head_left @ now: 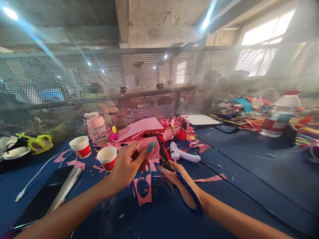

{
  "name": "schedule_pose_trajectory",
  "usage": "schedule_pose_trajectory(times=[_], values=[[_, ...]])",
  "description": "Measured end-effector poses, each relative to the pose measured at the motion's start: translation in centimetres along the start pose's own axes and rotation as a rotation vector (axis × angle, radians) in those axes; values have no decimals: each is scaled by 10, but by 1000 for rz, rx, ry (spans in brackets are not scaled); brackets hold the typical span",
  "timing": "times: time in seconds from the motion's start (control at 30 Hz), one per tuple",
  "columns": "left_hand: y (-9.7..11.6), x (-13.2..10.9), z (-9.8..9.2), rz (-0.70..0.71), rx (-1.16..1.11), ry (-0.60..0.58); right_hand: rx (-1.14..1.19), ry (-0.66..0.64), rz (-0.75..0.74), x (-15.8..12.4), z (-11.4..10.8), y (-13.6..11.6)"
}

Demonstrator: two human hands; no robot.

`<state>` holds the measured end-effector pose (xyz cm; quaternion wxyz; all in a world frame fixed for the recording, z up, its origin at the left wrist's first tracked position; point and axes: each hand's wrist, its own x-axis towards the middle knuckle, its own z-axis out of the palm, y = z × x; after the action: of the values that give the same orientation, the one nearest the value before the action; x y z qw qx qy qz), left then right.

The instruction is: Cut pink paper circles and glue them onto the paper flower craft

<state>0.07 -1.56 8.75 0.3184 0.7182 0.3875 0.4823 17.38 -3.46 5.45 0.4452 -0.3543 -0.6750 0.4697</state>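
Between the thumb and fingers of my left hand (131, 162) is a rounded piece of pink paper (150, 150). My right hand (178, 177) grips a pair of scissors (187, 196) with dark blue handles. Their dark blades point up and away, close beside the right edge of the paper piece. Below my hands lies a pink paper scrap (142, 198) with a round hole cut in it. A white glue gun (183, 154) rests just beyond my right hand. Pink sheets (142, 127) and curled cuttings are heaped behind the paper piece.
Two red-and-white paper cups (107, 158) and a pink-lidded bottle (97, 127) stand on the left. A phone (43, 196) lies nearer me. The glue gun's black cable (239, 191) crosses the blue table to the right. A water bottle (280, 114) stands at right. A perforated metal screen (149, 73) borders the back.
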Motion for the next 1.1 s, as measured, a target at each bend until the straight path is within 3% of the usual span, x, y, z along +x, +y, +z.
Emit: schedule_pose_trajectory(times=[0.4,1.1], values=[[-7,-7,5,-33,12,-35,-21,2,-13,1,-2,5],[-1,-4,3,-32,-42,-52,-167,28,-65,4,-8,6]])
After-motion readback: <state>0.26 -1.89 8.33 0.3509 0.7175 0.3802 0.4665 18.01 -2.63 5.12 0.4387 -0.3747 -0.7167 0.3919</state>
